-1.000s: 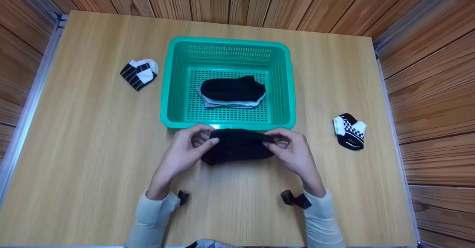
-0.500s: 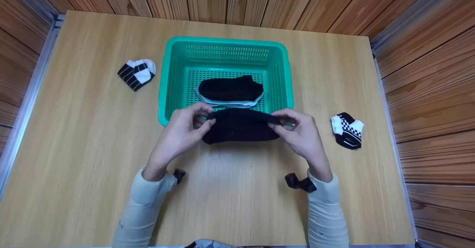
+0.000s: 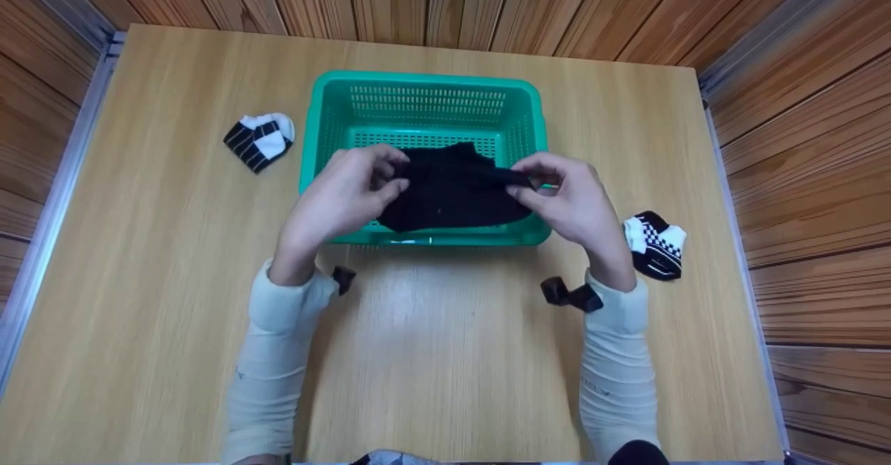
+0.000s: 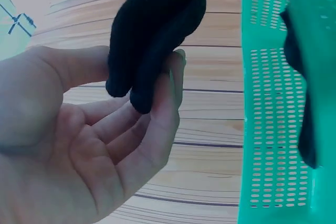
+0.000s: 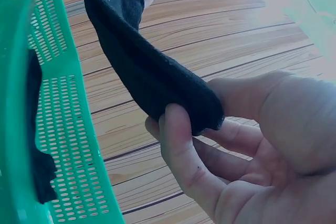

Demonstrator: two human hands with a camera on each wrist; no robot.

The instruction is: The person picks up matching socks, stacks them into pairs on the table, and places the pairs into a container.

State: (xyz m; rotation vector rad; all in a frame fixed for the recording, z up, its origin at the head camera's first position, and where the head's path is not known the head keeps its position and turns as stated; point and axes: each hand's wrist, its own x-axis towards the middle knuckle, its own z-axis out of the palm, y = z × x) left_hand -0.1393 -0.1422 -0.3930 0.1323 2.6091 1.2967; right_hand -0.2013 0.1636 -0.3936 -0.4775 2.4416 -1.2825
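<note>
A pair of black socks (image 3: pixel 456 204), laid together and stretched sideways, hangs over the front part of the green basket (image 3: pixel 426 81). My left hand (image 3: pixel 344 190) pinches one end between thumb and fingers; the left wrist view shows two layers of black knit there. At the other end, my right hand (image 3: pixel 571 197) pinches the socks with thumb and fingertips. Behind them in the basket lies another black sock (image 3: pixel 449 152), partly covered in the head view. The right wrist view also catches that sock (image 5: pixel 41 145) through the basket's side.
Left of the basket lies a folded pair of black-and-white striped socks (image 3: pixel 259 141). A checkered black-and-white pair (image 3: pixel 656 246) lies to the right, near my right forearm. Wooden panel walls (image 3: pixel 459 5) border the wooden table (image 3: pixel 431 353) at the back and sides.
Both hands have moved forward with the black socks, from in front of the basket to over its front part. The socks now hide the lighter ones in the basket.
</note>
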